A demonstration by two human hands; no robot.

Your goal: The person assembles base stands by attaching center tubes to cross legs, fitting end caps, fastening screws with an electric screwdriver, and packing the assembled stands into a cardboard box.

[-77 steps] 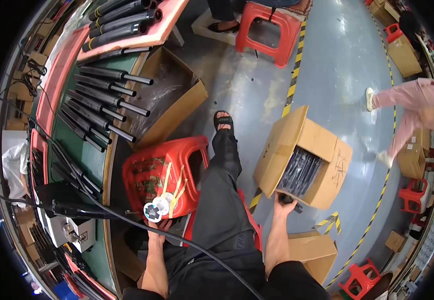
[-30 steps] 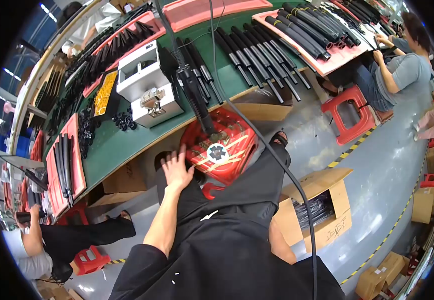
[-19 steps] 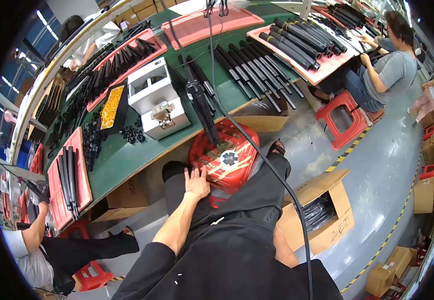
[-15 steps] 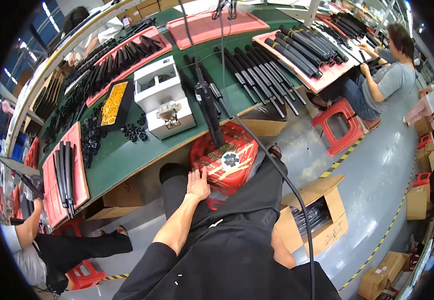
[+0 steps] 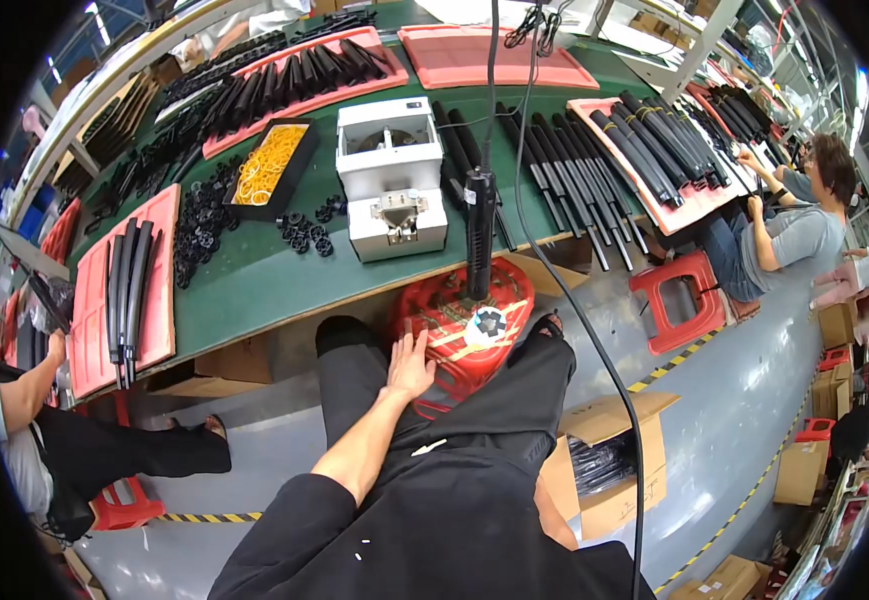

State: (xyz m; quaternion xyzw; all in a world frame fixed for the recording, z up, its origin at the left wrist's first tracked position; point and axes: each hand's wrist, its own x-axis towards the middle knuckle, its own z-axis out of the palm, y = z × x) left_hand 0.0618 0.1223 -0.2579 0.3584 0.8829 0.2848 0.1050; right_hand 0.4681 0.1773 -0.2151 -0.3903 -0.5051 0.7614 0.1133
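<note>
My left hand (image 5: 412, 365) lies with fingers stretched out at the near left edge of a red plastic stool (image 5: 443, 362), between my knees. It grips nothing. Strips of yellowish tape cross the stool's top, and a round white piece with a dark centre (image 5: 487, 326) sits there. Over the stool a black electric screwdriver (image 5: 480, 235) hangs upright on a cable, apart from my hand. Of my right arm only a bit of forearm (image 5: 552, 516) shows beside my body; the right hand is hidden.
On the green bench (image 5: 255, 300) stand a white machine (image 5: 395, 220), a black box of yellow bands (image 5: 270, 168), black rings (image 5: 305, 232) and rows of black tubes (image 5: 585, 180). A carton (image 5: 623, 500) is on the floor to my right. Co-workers sit on both sides.
The view has shifted, so the bench and screwdriver appear farther right. My left hand stays at the stool's edge, fingers still stretched out.
</note>
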